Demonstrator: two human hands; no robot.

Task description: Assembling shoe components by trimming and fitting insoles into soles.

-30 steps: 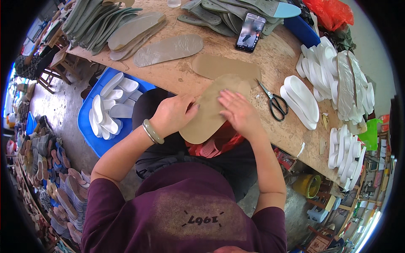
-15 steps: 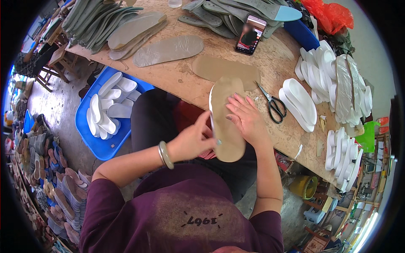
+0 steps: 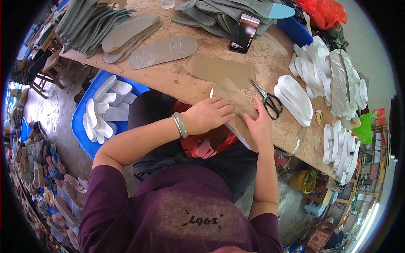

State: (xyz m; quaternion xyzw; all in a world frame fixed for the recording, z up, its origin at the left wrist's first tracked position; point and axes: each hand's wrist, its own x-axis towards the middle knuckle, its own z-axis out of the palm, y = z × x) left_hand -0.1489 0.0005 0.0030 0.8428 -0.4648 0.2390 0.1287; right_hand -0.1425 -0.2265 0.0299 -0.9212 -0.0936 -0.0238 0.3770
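Observation:
A tan-covered shoe sole (image 3: 236,99) with a white rim lies tilted at the table's front edge, its near end over my lap. My left hand (image 3: 211,114) reaches across it from the left, fingers stretched out and lying on the tan sheet. At its right edge, my right hand (image 3: 258,123) grips the sole, thumb on top and fingers along the far side; part of that grip is hidden. Another flat tan insole sheet (image 3: 215,69) lies just behind. Black-handled scissors (image 3: 272,104) rest right of my right hand, beside a pair of white soles (image 3: 293,101).
Grey insoles (image 3: 90,25) are piled at the far left, with a film-covered insole (image 3: 162,51) nearer. A phone (image 3: 244,33) stands by another grey pile. White soles (image 3: 325,71) are stacked at right. A blue tub (image 3: 80,126) of white soles stands left of my legs.
My left hand has moved from the sole's left edge onto its top. The sole has turned, its near end swinging right, and my right hand has shifted to its right edge.

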